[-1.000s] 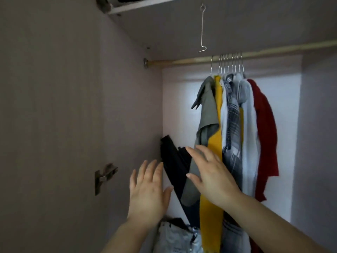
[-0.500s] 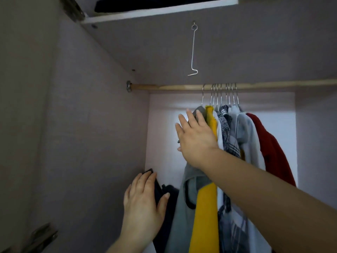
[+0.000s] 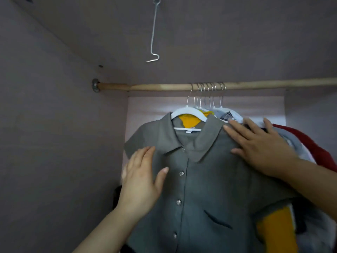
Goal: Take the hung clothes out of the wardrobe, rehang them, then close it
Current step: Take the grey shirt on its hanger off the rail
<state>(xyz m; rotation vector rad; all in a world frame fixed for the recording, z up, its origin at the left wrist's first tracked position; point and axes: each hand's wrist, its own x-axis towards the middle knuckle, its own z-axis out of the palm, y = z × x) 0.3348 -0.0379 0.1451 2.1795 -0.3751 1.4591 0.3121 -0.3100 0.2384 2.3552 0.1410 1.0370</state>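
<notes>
Forearms rise from the bottom edge, both cut off by the frame. The left hand (image 3: 140, 179) lies flat with straight fingers on the front of the grey shirt (image 3: 209, 189), beside the button row; its outer fingers are blurred. The right hand (image 3: 260, 148) is spread wide on the shirt's other shoulder, gripping nothing, with its fingertips reaching the clothes behind.

The grey shirt faces the camera on a white hanger (image 3: 187, 111) and covers most of the other garments; its hem runs out of view. A yellow garment (image 3: 275, 232) shows under the right forearm and through the open collar. A red garment (image 3: 310, 143) peeks out at the far right, with pale and checked fabric between, too bunched to separate. Something dark (image 3: 116, 196) sits low behind the left hand, hard to make out.

All the hanger hooks (image 3: 206, 88) crowd together on the wooden rod (image 3: 164, 87), which continues past the right edge. A bent wire hook (image 3: 154, 33) hangs from the wardrobe ceiling (image 3: 237, 42).
</notes>
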